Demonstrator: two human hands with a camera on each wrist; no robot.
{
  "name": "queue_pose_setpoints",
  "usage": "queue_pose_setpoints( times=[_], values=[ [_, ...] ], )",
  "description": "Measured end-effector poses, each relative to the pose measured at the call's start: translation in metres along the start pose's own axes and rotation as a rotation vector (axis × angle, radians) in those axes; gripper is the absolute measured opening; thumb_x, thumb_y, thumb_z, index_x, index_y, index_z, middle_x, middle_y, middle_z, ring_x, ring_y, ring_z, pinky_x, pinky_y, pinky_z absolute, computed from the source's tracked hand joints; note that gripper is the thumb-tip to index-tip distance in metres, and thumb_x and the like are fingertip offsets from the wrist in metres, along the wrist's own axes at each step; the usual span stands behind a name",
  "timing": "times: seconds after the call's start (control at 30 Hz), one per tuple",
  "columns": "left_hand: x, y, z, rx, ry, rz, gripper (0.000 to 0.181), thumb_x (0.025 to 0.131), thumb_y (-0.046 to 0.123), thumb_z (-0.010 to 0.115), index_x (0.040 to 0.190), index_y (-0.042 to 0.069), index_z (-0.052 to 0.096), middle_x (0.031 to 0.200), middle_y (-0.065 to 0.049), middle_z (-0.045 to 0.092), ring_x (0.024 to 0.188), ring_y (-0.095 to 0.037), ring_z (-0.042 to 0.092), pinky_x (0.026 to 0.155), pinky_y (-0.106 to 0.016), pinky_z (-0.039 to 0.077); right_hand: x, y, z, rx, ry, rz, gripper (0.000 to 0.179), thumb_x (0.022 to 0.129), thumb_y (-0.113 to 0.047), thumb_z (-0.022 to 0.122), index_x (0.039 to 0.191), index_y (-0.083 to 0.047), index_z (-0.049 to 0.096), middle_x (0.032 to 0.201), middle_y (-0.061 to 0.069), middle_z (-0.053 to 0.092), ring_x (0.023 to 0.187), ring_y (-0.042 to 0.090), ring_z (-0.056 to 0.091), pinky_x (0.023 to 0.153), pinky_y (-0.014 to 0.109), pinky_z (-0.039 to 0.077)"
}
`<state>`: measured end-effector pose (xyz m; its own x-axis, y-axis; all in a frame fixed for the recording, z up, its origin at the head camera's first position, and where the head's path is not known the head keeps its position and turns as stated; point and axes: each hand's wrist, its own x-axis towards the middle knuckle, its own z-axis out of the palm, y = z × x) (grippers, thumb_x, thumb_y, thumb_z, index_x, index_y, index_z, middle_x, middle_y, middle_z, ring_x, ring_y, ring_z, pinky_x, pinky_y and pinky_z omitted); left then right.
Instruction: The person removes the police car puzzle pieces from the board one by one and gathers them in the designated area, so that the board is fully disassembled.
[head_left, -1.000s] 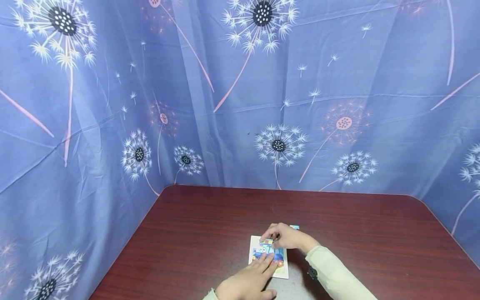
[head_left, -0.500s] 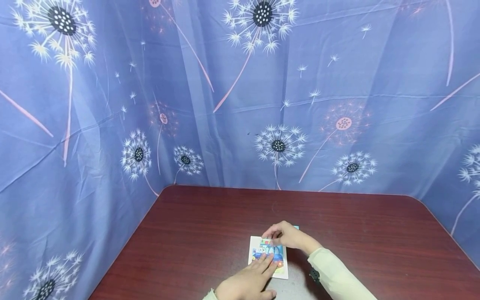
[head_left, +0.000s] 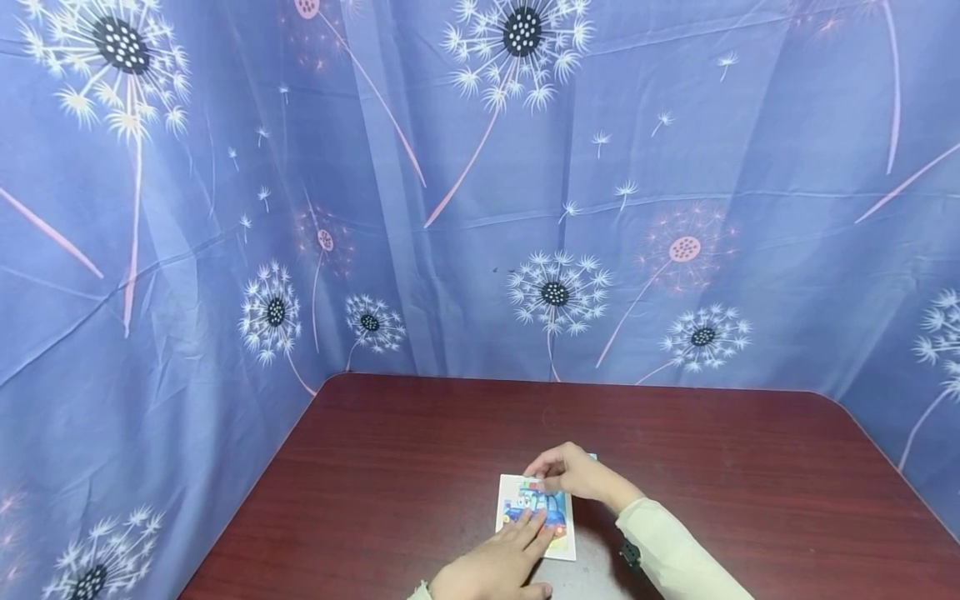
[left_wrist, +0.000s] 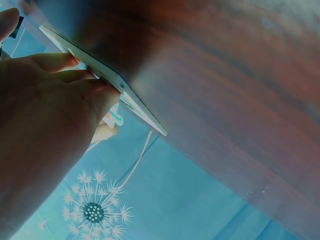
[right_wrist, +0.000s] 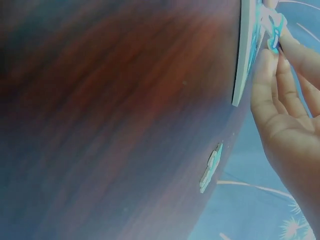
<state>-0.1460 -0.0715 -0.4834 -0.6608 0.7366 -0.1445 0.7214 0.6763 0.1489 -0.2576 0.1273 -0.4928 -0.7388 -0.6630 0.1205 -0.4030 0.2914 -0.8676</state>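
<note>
A small white-framed jigsaw board (head_left: 564,552) with a blue cartoon vehicle picture lies on the table. My left hand (head_left: 491,567) rests on its lower part with fingers extended; the left wrist view shows the fingertips against the face of the board (left_wrist: 143,111). Over the upper part of the board, my right hand (head_left: 576,473) pinches a small puzzle piece (right_wrist: 276,31) between thumb and fingers. That piece is tilted up off the board, as the right wrist view shows. Whether its lower edge touches the board is hidden.
Another loose puzzle piece (right_wrist: 212,167) lies flat on the dark red wooden table (head_left: 390,467), beyond the right hand and mostly hidden in the head view. A blue dandelion-print curtain (head_left: 465,300) hangs along the table's back and left sides.
My right hand has shifted slightly away and to the right over the board, and the piece in it has shifted and turned a little. My left hand stays in place on the board.
</note>
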Motion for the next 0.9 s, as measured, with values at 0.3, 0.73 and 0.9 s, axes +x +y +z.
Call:
queue_pose_setpoints(
  times=[0.3, 0.73, 0.9],
  values=[
    [-0.001, 0.001, -0.001, -0.074, -0.035, -0.035, 0.069, 0.097, 0.048, 0.047, 0.153, 0.013, 0.026, 0.158, -0.011, 0.023, 0.144, -0.024, 0.021, 0.112, -0.033, 0.028, -0.003, 0.0, -0.013, -0.03, 0.057, -0.007, 0.018, 0.087, 0.001, 0.066, 0.104, 0.005, 0.071, 0.088, 0.011, 0.07, 0.076, 0.011, 0.06, 0.067, 0.022, 0.05],
    [0.002, -0.001, 0.001, -0.081, -0.025, -0.046, 0.071, 0.095, 0.05, 0.048, 0.153, 0.015, 0.026, 0.158, -0.009, 0.023, 0.145, -0.023, 0.02, 0.113, -0.032, 0.028, -0.02, -0.024, -0.037, -0.04, 0.126, 0.077, 0.019, 0.092, 0.0, 0.061, 0.107, 0.011, 0.066, 0.093, 0.024, 0.068, 0.073, 0.025, 0.061, 0.059, 0.036, 0.053],
    [0.001, -0.001, 0.002, -0.089, -0.021, -0.044, 0.071, 0.095, 0.049, 0.049, 0.153, 0.015, 0.026, 0.158, -0.009, 0.023, 0.145, -0.023, 0.021, 0.112, -0.032, 0.028, -0.029, -0.022, -0.048, -0.058, 0.173, 0.086, 0.019, 0.091, 0.005, 0.058, 0.107, 0.013, 0.064, 0.092, 0.026, 0.065, 0.075, 0.028, 0.062, 0.064, 0.038, 0.054]
  ],
)
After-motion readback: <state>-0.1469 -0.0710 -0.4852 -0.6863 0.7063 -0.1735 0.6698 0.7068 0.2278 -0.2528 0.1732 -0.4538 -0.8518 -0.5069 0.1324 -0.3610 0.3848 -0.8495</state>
